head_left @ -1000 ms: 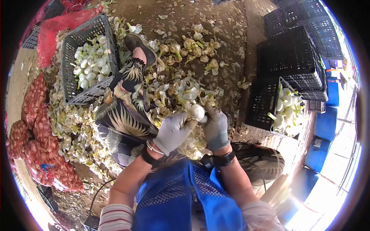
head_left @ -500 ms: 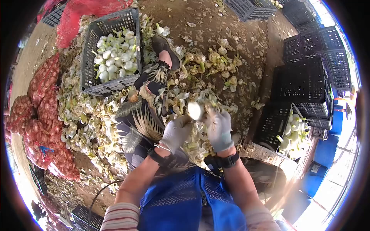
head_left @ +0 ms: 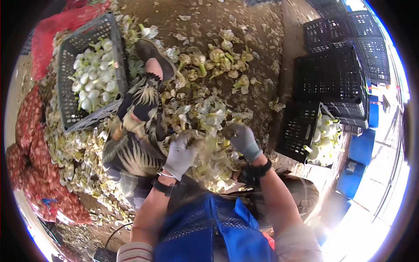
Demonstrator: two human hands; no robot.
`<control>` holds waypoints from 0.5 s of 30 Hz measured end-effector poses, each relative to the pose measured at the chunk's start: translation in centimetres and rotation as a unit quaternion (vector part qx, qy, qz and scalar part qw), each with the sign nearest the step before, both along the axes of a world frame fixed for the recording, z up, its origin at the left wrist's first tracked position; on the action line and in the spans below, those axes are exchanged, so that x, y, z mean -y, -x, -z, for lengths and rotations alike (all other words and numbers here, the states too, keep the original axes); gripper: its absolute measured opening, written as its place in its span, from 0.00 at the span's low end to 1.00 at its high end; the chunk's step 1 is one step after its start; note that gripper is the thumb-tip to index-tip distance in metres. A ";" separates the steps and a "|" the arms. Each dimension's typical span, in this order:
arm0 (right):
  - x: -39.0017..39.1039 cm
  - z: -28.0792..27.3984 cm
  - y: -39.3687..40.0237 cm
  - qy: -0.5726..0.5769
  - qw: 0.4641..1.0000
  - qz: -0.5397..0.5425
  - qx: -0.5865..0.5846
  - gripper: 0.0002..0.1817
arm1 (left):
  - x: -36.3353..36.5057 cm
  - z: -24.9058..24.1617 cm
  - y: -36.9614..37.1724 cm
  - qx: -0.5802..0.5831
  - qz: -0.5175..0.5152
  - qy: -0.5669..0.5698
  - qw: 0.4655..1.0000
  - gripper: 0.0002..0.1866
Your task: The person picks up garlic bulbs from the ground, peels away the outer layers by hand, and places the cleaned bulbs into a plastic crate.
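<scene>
My left hand (head_left: 181, 151), in a pale glove, is curled closed above the heap of papery peelings (head_left: 214, 159). Motion blurs its fingertips, and what they hold, if anything, cannot be made out. A short way to the right, my right hand (head_left: 243, 140), gloved too, has its fingers bent inward; their contents are hidden. Beyond both hands lie unpeeled garlic bulbs (head_left: 218, 56) with dry, yellowish skins on the dirt floor. A black plastic crate (head_left: 65, 94) at the left holds many white peeled garlic bulbs (head_left: 94, 76) with green stems.
Red mesh sacks (head_left: 48, 174) full of bulbs stand at the far left. Stacked black crates (head_left: 327, 74) rise at the right, beside a tilted crate (head_left: 297, 133) with white bulbs at its mouth. My patterned trouser leg (head_left: 139, 153) stretches forward; blue containers (head_left: 360, 150) stand at the right edge.
My hands have moved apart. The white bulb that showed between them is no longer visible. The whole view has shifted, so the crates and floor appear farther left and higher.
</scene>
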State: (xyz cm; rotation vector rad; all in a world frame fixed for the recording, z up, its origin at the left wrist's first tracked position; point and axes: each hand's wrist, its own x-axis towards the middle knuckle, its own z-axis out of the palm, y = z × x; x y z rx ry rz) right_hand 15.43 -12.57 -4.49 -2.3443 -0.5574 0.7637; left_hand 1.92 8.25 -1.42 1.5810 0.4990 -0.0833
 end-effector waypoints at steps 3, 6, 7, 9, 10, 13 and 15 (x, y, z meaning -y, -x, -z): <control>1.6 3.7 -6.6 -0.003 0.993 0.089 0.081 0.13 | -0.6 0.6 -1.7 -0.026 -0.082 0.002 0.996 0.11; 3.6 10.8 -14.0 0.062 0.967 0.115 0.219 0.21 | -1.0 3.3 -1.1 -0.104 -0.066 0.013 0.992 0.05; 2.5 10.5 -15.7 0.114 0.969 0.107 0.190 0.24 | -0.5 3.5 -1.3 -0.113 -0.065 0.012 0.991 0.05; -0.2 9.0 -18.9 0.164 0.970 0.097 0.149 0.27 | 0.7 3.2 -2.0 -0.035 -0.065 0.005 0.997 0.09; -1.3 9.2 -20.3 0.234 0.961 0.054 0.138 0.28 | 1.0 3.3 -2.3 -0.045 -0.065 0.000 0.997 0.09; -2.1 12.6 -22.2 0.305 0.948 0.004 0.092 0.29 | 1.5 2.8 -3.4 -0.141 -0.141 0.113 0.973 0.15; -1.7 14.4 -21.7 0.311 0.948 0.001 0.063 0.29 | 1.4 3.0 -3.7 -0.159 -0.137 0.090 0.974 0.13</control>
